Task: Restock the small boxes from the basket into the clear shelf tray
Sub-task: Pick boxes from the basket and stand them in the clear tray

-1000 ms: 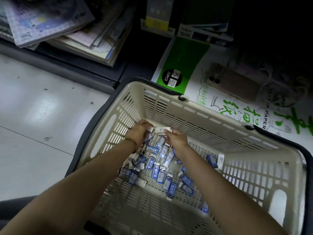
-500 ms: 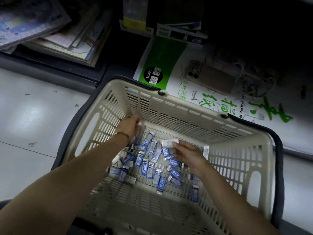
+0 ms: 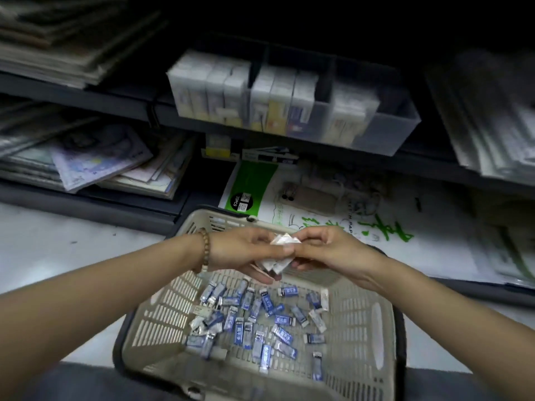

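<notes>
White small boxes (image 3: 275, 263) lie clutched between left hand (image 3: 240, 253) and right hand (image 3: 328, 250) above basket (image 3: 162, 314)

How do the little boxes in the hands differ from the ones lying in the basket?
The held boxes are bunched together, gripped between the left hand and right hand above the basket; the loose boxes lie scattered on its floor. The held boxes show whitish faces; the loose boxes mostly show blue labels. Both are small and oblong.

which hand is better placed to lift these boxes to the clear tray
Right, probably: both hands grip the small boxes, but the right hand sits closer below the emptier right end of the clear shelf tray; the left hand is farther left.
</notes>
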Tool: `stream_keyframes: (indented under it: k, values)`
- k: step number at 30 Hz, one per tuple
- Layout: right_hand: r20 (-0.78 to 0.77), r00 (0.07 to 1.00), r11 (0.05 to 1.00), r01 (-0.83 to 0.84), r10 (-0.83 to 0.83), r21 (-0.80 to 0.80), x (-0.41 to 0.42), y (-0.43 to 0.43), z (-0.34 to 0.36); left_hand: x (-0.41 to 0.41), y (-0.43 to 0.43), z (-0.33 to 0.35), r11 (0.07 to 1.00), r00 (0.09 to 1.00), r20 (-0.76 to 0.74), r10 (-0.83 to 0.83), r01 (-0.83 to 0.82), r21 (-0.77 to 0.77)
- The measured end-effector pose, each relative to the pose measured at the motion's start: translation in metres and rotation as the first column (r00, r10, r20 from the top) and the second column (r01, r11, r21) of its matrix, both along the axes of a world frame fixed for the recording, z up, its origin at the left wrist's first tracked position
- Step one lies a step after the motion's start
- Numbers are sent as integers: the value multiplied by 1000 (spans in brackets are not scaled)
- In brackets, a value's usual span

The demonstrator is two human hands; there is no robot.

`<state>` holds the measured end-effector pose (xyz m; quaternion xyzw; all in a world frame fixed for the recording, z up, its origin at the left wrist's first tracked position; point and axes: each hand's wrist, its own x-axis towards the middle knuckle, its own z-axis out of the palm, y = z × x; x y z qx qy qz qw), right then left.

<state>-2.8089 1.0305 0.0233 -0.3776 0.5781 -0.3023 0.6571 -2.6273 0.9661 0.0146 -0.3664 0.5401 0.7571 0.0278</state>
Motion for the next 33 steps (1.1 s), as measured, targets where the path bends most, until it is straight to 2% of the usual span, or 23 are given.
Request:
stream_keyframes:
  k: [3, 6, 8, 11, 13, 17, 20, 24, 27, 30, 33]
  values:
    - [45, 998, 996, 55, -52, -67, 0, 15, 37, 1, 15, 34, 997, 994, -95, 53, -58, -58]
    - [132, 980, 981, 166, -152, -104, -4, 28, 57, 3, 23, 55, 986, 965, -210, 159, -165, -14]
    - [177, 960, 959, 245, -219, -142, -8, 31, 63, 4, 25, 61, 953, 917, -266, 299, -300, 39]
    - [197, 929, 912, 351, -312, -211, -9, 28, 71, -3, 20, 64, 864, 821, -273, 501, -493, 102]
    - [231, 895, 873, 430, -380, -230, -12, 25, 76, -10, 15, 65, 818, 775, -277, 568, -570, 84]
    - [226, 824, 818, 556, -520, -146, -15, 25, 73, -25, 10, 55, 753, 708, -262, 656, -634, 174]
    - [262, 812, 823, 559, -521, -96, -9, 24, 68, -36, 15, 51, 760, 727, -221, 650, -622, 191]
    - [296, 835, 849, 515, -464, -121, 3, 24, 62, -43, 20, 52, 853, 805, -288, 518, -513, 101]
    - [258, 853, 860, 494, -453, -125, 13, 26, 55, -44, 24, 51, 861, 805, -321, 499, -501, 80]
    - [225, 870, 864, 477, -439, -160, 17, 27, 53, -43, 25, 47, 856, 815, -323, 481, -516, -29]
    - [98, 915, 877, 403, -391, -262, 14, 26, 58, -39, 20, 49, 825, 815, -318, 484, -546, -143]
